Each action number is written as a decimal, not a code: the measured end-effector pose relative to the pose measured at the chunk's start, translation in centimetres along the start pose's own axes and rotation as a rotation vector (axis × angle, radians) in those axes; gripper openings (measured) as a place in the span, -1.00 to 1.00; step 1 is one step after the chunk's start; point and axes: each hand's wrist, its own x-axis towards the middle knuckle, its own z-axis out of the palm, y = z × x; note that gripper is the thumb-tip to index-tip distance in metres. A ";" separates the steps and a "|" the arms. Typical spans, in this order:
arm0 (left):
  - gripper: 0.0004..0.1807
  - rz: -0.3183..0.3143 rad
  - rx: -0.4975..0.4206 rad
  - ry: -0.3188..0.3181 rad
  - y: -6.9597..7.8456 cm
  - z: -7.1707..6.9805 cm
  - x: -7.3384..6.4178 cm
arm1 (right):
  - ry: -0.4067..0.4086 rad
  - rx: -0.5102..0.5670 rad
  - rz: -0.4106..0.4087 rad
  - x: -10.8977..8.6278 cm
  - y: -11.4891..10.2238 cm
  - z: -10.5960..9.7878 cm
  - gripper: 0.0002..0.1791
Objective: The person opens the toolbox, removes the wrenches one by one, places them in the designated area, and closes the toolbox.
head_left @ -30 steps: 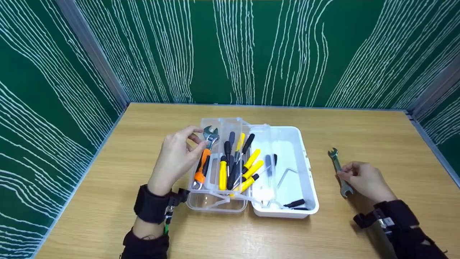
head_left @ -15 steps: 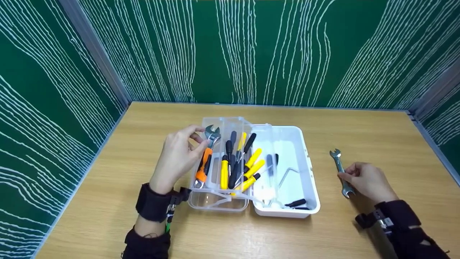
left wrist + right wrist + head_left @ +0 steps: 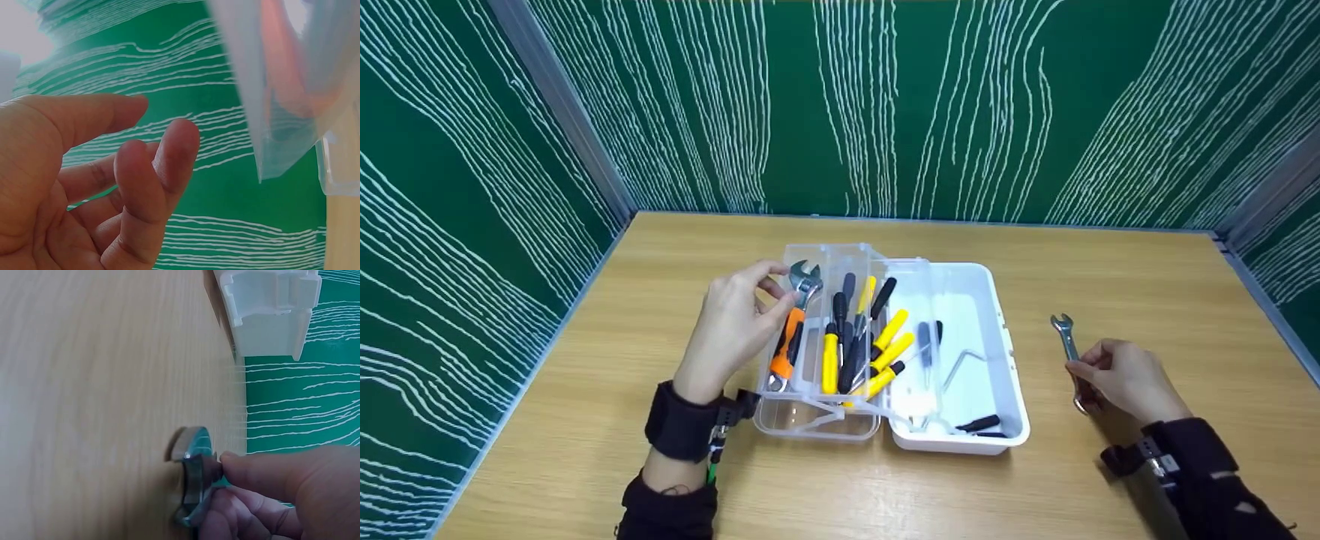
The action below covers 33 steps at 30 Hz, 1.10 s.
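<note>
In the head view my right hand (image 3: 1125, 379) pinches a silver open-end wrench (image 3: 1067, 345) between thumb and fingers, right of the toolbox. The right wrist view has the wrench's jaw end close over the wooden surface, its dark shadow beside it. My left hand (image 3: 727, 322) is at the far left of the toolbox, thumb and fingers bent but apart; the left wrist view shows nothing between them. From above, its fingertips overlap the head of an adjustable wrench with an orange and black handle (image 3: 787, 345), which lies in the clear tray (image 3: 808, 253).
Several yellow- and black-handled screwdrivers (image 3: 829, 364) fill the clear trays. The white toolbox base (image 3: 1011, 352) holds a bent hex key (image 3: 956, 367) and black-handled tools (image 3: 979, 423). Green panels with white lines (image 3: 915, 112) border the wooden table (image 3: 697, 247).
The open-end wrench has turned within my right hand's pinch, and its near end shows more edge-on. My left hand stays almost still; the whole view shifts slightly.
</note>
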 end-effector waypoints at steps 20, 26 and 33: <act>-0.66 -0.052 0.030 -0.038 0.1 0.1 -0.1 | 0.117 0.010 -0.115 -1.4 -4.9 -1.0 -0.54; -0.63 -0.045 0.048 -0.041 0.3 0.2 -0.1 | 0.139 0.068 -0.186 -2.3 -7.2 -1.4 -0.51; -0.65 -0.029 0.045 -0.037 0.4 0.4 -0.1 | 0.149 0.198 -0.285 -3.3 -9.8 -1.8 -0.52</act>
